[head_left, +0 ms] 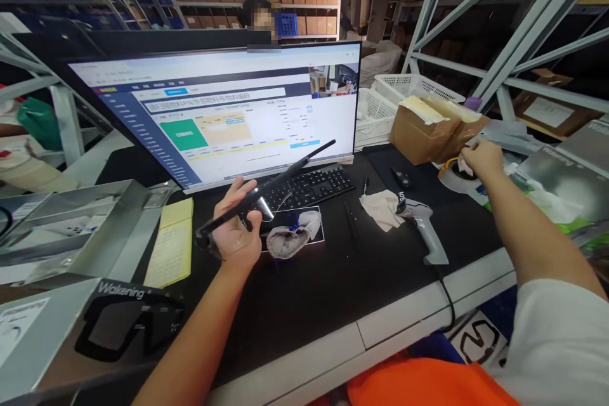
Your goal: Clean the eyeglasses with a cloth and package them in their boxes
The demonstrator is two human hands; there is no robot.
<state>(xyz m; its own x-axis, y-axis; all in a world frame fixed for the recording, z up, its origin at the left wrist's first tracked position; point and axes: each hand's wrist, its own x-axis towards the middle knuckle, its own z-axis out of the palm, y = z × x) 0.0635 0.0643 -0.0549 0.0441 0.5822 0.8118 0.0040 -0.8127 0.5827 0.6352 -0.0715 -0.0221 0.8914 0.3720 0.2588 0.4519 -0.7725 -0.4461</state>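
Note:
My left hand [238,228] is closed around a pair of black glasses [285,177], held above the desk in front of the keyboard [309,187]. One long arm of the glasses points up to the right. Below them a grey drawstring pouch [288,241] lies with its mouth open. Over at the right, my right hand [484,160] has its fingers pinched together on a small whitish piece [464,166], perhaps tissue; its kind is unclear. A tape roll [459,179] sits right beneath that hand, next to a cardboard box [423,133].
A large monitor [266,108] spans the back of the desk. A barcode scanner [425,231], a crumpled cloth [383,209], pens [351,220] and a mouse [400,177] lie at centre right. Grey product boxes [57,336] and a yellow notepad [170,241] stand left. White baskets [413,85] are behind.

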